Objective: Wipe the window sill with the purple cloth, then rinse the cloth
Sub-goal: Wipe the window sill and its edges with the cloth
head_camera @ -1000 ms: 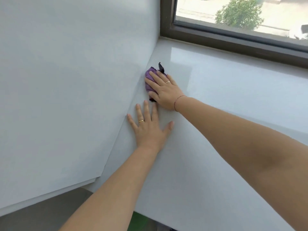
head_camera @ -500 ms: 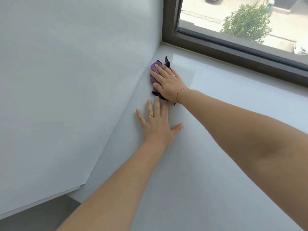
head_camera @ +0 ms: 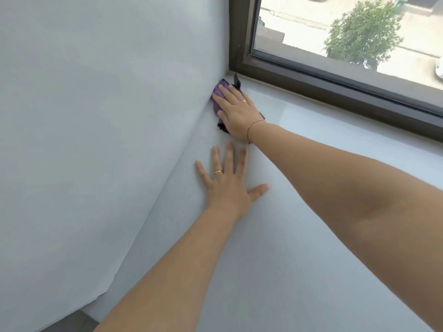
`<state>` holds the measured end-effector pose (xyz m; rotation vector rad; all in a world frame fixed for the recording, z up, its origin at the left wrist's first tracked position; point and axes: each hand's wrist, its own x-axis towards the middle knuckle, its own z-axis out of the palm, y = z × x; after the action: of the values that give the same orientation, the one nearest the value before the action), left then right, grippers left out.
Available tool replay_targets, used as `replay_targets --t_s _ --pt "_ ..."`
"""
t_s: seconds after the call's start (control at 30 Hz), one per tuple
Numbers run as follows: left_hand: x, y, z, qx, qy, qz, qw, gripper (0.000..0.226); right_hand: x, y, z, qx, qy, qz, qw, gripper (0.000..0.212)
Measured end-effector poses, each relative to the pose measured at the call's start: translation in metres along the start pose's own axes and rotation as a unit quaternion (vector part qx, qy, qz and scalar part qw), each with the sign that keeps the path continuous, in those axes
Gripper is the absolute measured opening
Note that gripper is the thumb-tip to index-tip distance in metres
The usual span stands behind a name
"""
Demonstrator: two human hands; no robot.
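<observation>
The right hand point(head_camera: 236, 113) presses flat on the cloth point(head_camera: 217, 95) in the sill's point(head_camera: 311, 236) far corner, against the wall point(head_camera: 96, 116). The left hand point(head_camera: 226, 185) lies spread, bracing. Loose cloth edges may bunch there, skipping the corner seam.

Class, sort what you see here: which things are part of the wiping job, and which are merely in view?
In the job: purple cloth, right hand pressing it, window sill.
Merely in view: left hand flat on the sill, window frame, wall, tree outside.
</observation>
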<state>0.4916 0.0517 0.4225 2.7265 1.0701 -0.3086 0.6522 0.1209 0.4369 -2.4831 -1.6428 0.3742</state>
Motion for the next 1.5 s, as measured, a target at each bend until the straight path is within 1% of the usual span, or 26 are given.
replay_targets --t_s 0.13,0.2,0.27,0.3,0.37,0.4,0.43,0.47,0.53,0.63,0.7,0.77,0.8,0.83,0.9,0.93,0.97,1.0,1.07,1.17,1.27,1.33,1.37,1.4,1.43,1.5 --pt "0.001 0.000 0.000 -0.002 -0.007 0.005 1.000 0.095 -0.001 0.048 -0.010 -0.009 0.033 0.072 0.997 0.053" --pt "0.001 -0.001 -0.001 -0.002 -0.009 0.005 1.000 0.095 -0.007 0.041 -0.003 -0.010 0.057 0.129 0.990 0.053" --pt "0.002 -0.001 -0.001 -0.002 -0.012 0.003 1.000 0.095 -0.015 0.015 0.006 0.016 0.073 0.191 0.979 0.054" --pt "0.002 0.000 -0.001 -0.004 -0.015 0.002 1.000 0.096 -0.021 0.005 0.011 0.021 0.065 0.180 0.981 0.055" --pt "0.001 0.000 -0.003 -0.010 -0.021 0.001 1.000 0.100 -0.036 0.002 0.014 0.003 0.030 0.092 0.995 0.055" --pt "0.001 -0.001 -0.004 -0.016 -0.024 -0.001 1.000 0.103 -0.044 0.013 0.010 -0.003 0.016 0.053 0.998 0.055" --pt "0.000 -0.002 -0.005 -0.023 -0.026 -0.004 0.999 0.107 -0.051 0.029 0.006 -0.007 0.009 0.037 0.999 0.055" --pt "0.000 -0.002 -0.007 -0.027 -0.028 -0.005 0.999 0.110 -0.061 0.047 0.002 -0.010 0.012 0.044 0.999 0.055" --pt "-0.001 -0.003 -0.009 -0.032 -0.030 -0.006 0.999 0.111 -0.087 0.086 -0.005 -0.014 0.034 0.112 0.993 0.056" --pt "-0.001 0.000 -0.013 -0.025 -0.041 -0.011 0.999 0.109 -0.134 0.130 -0.011 -0.030 0.064 0.228 0.971 0.058" --pt "-0.002 0.005 -0.017 -0.021 -0.040 -0.006 0.999 0.105 -0.145 0.131 -0.010 -0.020 0.076 0.311 0.947 0.058" --pt "-0.002 0.012 -0.020 -0.035 -0.036 0.008 0.999 0.097 -0.132 0.110 -0.008 0.020 0.079 0.394 0.916 0.060" --pt "-0.002 0.016 -0.020 -0.044 -0.035 0.013 0.998 0.095 -0.122 0.096 -0.008 0.040 0.076 0.403 0.911 0.060" --pt "-0.002 0.019 -0.020 -0.049 -0.035 0.017 0.998 0.094 -0.113 0.083 -0.006 0.046 0.066 0.376 0.923 0.061" --pt "-0.002 0.023 -0.020 -0.046 -0.037 0.023 0.998 0.096 -0.103 0.063 -0.002 0.028 0.037 0.248 0.968 0.060" --pt "-0.002 0.024 -0.019 -0.039 -0.041 0.027 0.998 0.097 -0.105 0.061 -0.001 0.018 0.018 0.191 0.981 0.059" --pt "-0.002 0.023 -0.017 -0.032 -0.048 0.030 0.998 0.098 -0.111 0.066 -0.002 0.009 0.007 0.159 0.987 0.059" --pt "-0.002 0.022 -0.016 -0.024 -0.056 0.033 0.998 0.099 -0.119 0.075 -0.002 0.005 0.010 0.151 0.988 0.058" --pt "-0.001 0.019 -0.015 -0.014 -0.065 0.038 0.997 0.099 -0.143 0.101 -0.003 0.002 0.032 0.189 0.981 0.058" --pt "0.000 0.018 -0.015 -0.021 -0.074 0.041 0.996 0.100 -0.187 0.149 -0.010 -0.001 0.060 0.289 0.956 0.060" --pt "0.001 0.017 -0.016 -0.020 -0.082 0.042 0.996 0.099 -0.213 0.169 -0.014 0.020 0.068 0.404 0.912 0.061" --pt "0.001 0.016 -0.016 -0.025 -0.086 0.040 0.995 0.094 -0.205 0.153 -0.012 0.046 0.073 0.468 0.879 0.061" --pt "0.001 0.016 -0.016 -0.037 -0.084 0.037 0.995 0.087 -0.196 0.137 -0.010 0.049 0.075 0.475 0.875 0.062" --pt "0.002 0.017 -0.016 -0.053 -0.077 0.033 0.995 0.079 -0.188 0.118 -0.007 0.048 0.074 0.457 0.885 0.062" --pt "0.003 0.017 -0.017 -0.073 -0.066 0.026 0.995 0.071 -0.179 0.097 -0.001 0.044 0.070 0.418 0.905 0.062" --pt "0.003 0.015 -0.018 -0.104 -0.036 0.005 0.994 0.062 -0.168 0.053 0.014 0.032 0.051 0.301 0.952 0.063"
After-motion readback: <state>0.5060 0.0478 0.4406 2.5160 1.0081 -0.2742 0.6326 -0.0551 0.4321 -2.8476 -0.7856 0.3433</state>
